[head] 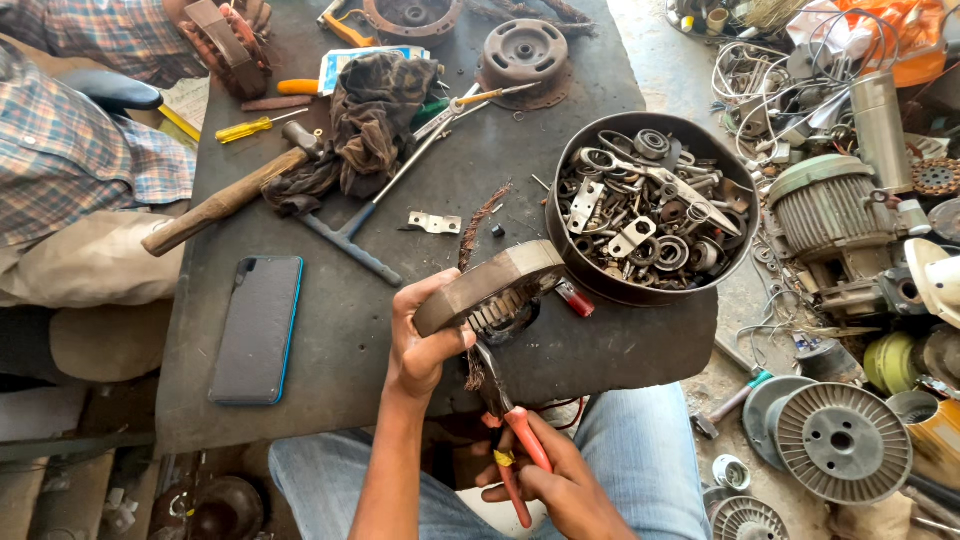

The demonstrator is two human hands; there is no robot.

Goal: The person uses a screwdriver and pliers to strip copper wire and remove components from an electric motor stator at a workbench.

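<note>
So the left hand [420, 345] is wrapped tight around a grey metal motor ring [490, 290], the kind with slotted teeth on the inside, holding it up on edge over the near side of the dark workbench [400, 260]. The right hand [565, 485] is closed around the red handles of a pair of pliers [510, 425], and the nose of the pliers points up into the underside of the ring, where a little tuft of brownish wire [473, 372] hangs out. Just past the ring, nearly touching it, sits a round metal tin [650, 205] packed with washers, brackets, bearings and other small bits. Further back on the bench there's a wooden-handled hammer [225, 200], a crumpled dark rag [375, 110], a yellow screwdriver [250, 127] and a T-handle wrench [370, 220] poking out from under the rag. A phone in a blue case [257, 330] lies flat off to the left, well clear of the hands. Someone else in a checked shirt [70, 150] sits at the far left corner. On the floor to the right there's an electric motor [830, 215] and a wire spool [843, 443].
</note>
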